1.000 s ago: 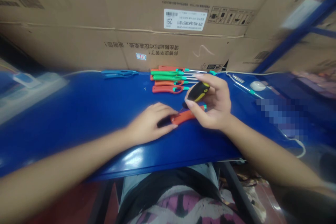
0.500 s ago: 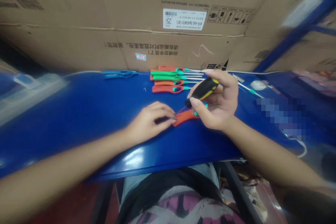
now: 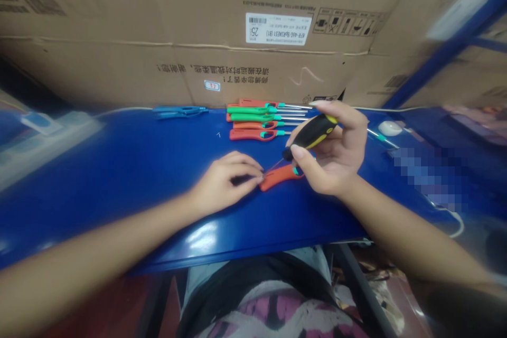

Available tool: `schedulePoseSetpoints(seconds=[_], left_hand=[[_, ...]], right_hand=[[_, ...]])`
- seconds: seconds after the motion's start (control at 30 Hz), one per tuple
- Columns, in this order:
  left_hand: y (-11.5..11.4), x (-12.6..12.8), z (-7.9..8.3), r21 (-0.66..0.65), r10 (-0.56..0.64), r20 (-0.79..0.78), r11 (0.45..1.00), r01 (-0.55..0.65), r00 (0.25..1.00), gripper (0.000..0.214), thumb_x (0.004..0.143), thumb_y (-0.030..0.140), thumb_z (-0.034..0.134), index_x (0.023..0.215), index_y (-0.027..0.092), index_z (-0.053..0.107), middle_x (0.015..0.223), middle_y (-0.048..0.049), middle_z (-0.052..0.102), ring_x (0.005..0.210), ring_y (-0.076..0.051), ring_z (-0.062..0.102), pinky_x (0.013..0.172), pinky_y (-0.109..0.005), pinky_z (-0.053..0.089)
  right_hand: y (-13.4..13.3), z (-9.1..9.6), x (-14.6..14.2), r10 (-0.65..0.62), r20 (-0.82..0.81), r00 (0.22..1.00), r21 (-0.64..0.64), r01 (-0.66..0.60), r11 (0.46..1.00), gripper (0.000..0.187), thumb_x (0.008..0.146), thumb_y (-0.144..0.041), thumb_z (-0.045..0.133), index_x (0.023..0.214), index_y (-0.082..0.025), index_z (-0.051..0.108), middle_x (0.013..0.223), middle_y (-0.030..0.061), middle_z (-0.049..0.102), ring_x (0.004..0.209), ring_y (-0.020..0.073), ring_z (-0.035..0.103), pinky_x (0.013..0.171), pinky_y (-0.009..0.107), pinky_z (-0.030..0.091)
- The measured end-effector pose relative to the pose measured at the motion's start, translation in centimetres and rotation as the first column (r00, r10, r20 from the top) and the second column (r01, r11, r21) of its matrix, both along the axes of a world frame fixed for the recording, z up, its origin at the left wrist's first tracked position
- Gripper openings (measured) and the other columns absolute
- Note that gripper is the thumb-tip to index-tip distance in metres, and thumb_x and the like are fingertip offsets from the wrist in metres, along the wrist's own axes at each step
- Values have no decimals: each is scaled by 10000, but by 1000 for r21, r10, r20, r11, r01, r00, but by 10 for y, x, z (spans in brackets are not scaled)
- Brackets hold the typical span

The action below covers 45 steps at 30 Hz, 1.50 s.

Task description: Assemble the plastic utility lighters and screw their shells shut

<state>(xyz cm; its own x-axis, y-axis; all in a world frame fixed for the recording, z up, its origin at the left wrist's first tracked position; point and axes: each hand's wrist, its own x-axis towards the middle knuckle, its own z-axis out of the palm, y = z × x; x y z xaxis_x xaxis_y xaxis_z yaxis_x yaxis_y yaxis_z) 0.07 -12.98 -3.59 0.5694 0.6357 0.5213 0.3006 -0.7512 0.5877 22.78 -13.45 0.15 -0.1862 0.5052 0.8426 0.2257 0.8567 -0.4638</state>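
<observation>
A screwdriver (image 3: 312, 134) with a black and yellow handle is gripped by my right hand (image 3: 343, 153), thumb near the base of the handle. Its thin shaft slants down left to the butt end of an orange long-necked lighter (image 3: 279, 176), which lies on the blue table. My left hand (image 3: 227, 179) is closed in a pinch, its fingertips touching that end beside the screwdriver's tip. What sits between these fingertips is too small to make out. My right hand covers the lighter's teal collar in part and its nozzle.
Behind my hands lie several red, orange and green lighters (image 3: 253, 134) in a stack. Blue lighter shells (image 3: 180, 111) lie left of them. A power strip (image 3: 51, 137) is at the left, a white round object (image 3: 390, 128) at the right. Large cardboard cartons (image 3: 198, 21) wall off the back.
My right hand and the screwdriver have shifted slightly right, and the handle has moved with them. My left hand and the orange lighter have hardly moved.
</observation>
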Motion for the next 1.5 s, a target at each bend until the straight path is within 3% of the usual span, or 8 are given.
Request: schedulePoseSetpoints(seconds=[0.1,0.2,0.43,0.57,0.7,1.1,1.33,1.5], left_hand=[[0,1,0,-8,-17,-15,1000,17,1000,115,919,257,679,929,210,783,1029,-68,757,982,-205,690,905,-378,554],[0,2,1,-13,-24,-27,1000,24,999,114,917,261,678,933,214,781,1038,-71,756,984,-212,690,911,-390,552],[0,3,3,-11,-33,-48,999,32,998,132,900,267,697,995,200,760,1052,-69,751,996,-213,680,930,-393,533],[0,3,2,-15,-39,-126,999,38,991,295,879,333,730,1141,201,706,1115,-62,747,1045,-227,663,949,-392,511],[1,3,1,-27,-38,-208,999,33,977,401,875,398,731,1225,213,665,1182,-61,734,1085,-250,645,966,-415,489],[3,2,-2,-39,-52,-247,998,43,968,370,892,360,719,1229,219,658,1211,-49,726,1115,-248,622,1000,-425,450],[4,2,-2,-50,-72,-250,997,62,966,349,911,342,697,1237,222,654,1198,-50,728,1104,-244,620,988,-417,453],[5,2,-3,-48,-77,-242,997,67,967,352,908,336,698,1239,223,654,1192,-49,727,1091,-236,623,985,-412,459]], right_hand=[[1,-2,1,10,49,999,-26,-9,1000,642,906,-412,674,1457,-386,346,1447,91,498,1049,300,703,636,410,671],[1,-4,2,21,47,999,-30,-20,999,659,890,-398,694,1456,-400,356,1434,86,511,1038,298,707,665,436,675],[4,-5,5,38,62,997,14,-39,999,633,877,-276,690,1443,-342,415,1378,87,559,853,209,717,573,337,647],[6,-4,5,94,85,992,75,-100,992,663,821,-152,700,1424,-272,452,1319,98,592,780,159,698,539,274,624],[7,-4,5,97,100,990,90,-106,990,663,805,-119,698,1412,-250,464,1272,98,623,786,162,699,566,281,632],[8,-3,5,110,147,983,130,-129,983,668,826,-109,685,1435,-258,455,1265,97,650,817,184,715,590,305,640],[9,-4,7,114,163,980,150,-139,979,645,799,-77,682,1402,-170,474,1253,133,663,923,218,728,769,381,651],[10,-4,7,106,182,977,161,-136,978,667,803,-97,692,1420,-205,460,1268,126,664,975,239,728,806,397,648]])
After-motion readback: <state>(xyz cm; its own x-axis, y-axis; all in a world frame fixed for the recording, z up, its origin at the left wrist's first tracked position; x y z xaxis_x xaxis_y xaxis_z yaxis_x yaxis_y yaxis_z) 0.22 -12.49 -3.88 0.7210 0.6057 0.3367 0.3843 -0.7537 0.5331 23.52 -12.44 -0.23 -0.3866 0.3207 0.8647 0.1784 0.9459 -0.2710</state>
